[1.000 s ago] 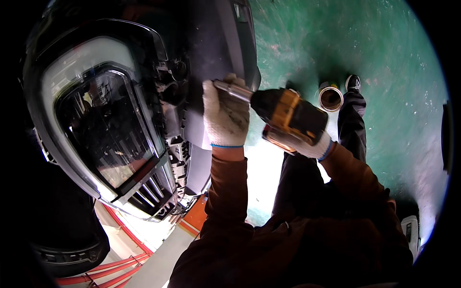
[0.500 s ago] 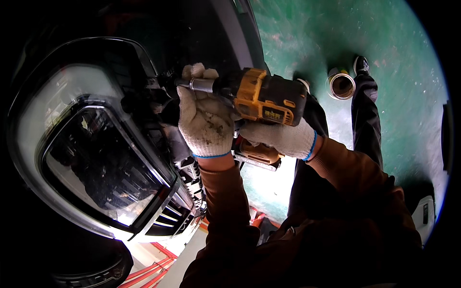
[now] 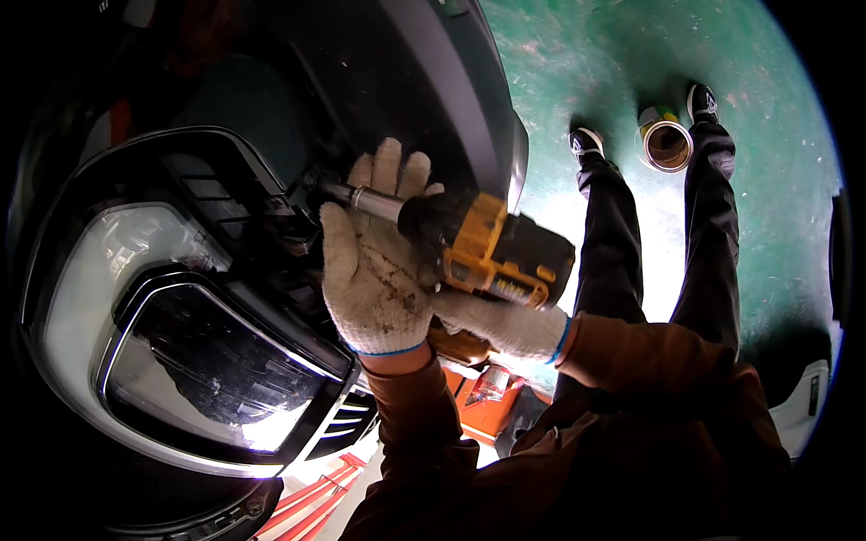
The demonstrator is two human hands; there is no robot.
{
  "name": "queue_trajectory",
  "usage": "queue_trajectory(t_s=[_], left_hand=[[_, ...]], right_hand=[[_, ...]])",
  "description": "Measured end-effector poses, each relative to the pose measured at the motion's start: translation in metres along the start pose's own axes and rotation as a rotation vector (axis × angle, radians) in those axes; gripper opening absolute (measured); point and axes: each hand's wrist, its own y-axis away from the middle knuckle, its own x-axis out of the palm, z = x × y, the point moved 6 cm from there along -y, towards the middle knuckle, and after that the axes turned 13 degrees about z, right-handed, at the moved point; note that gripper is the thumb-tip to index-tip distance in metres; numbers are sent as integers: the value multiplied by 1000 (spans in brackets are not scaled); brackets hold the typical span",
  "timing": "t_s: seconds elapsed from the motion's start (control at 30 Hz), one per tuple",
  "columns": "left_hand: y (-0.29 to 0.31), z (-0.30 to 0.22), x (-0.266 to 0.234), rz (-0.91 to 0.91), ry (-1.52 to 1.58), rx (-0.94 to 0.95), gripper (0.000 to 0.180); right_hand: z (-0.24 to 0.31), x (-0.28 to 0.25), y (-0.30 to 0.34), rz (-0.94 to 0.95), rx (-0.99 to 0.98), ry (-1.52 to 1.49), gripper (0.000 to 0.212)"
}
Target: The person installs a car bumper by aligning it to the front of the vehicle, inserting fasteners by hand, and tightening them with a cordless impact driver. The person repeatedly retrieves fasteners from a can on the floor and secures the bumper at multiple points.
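My right hand [image 3: 510, 326], in a white knit glove with a blue cuff, is closed round the grip of a yellow and black cordless impact wrench [image 3: 492, 248]. A long silver socket [image 3: 377, 204] on its nose points left, its tip at dark parts beside the vehicle's headlamp [image 3: 149, 239]. Under the socket lies my left hand [image 3: 379, 270], in a matching glove, palm up with fingers stretched out. Dark grime marks its palm. The socket crosses just above the fingers; whether they touch it I cannot tell. The wrench's lower end is partly hidden behind my hands.
A dark body panel [image 3: 451, 81] curves along the top. On the green floor [image 3: 767, 207], an open can [image 3: 669, 149] stands between my shoes. An orange-red box [image 3: 487, 410] sits below my forearms, with red bars [image 3: 316, 500] at lower left.
My left fingers have opened out from round the socket. The wrench now tilts more, its rear end lower. The whole view has shifted, with the vehicle lower in it.
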Motion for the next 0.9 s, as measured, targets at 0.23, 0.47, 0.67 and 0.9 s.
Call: queue_trajectory(t_s=[0.23,0.47,0.67,0.9], left_hand=[[2,-6,9,-37,-48,-66,62],[2,-6,8,-79,96,-45,61],[1,-6,7,-87,7,-34,62],[0,-7,4,-85,-4,-14,61]], right_hand=[[5,7,5,125,-224,603,20],[14,8,3,49,-64,141,16],[-4,4,-6,10,-51,20,14],[7,7,-2,36,-208,444,15]])
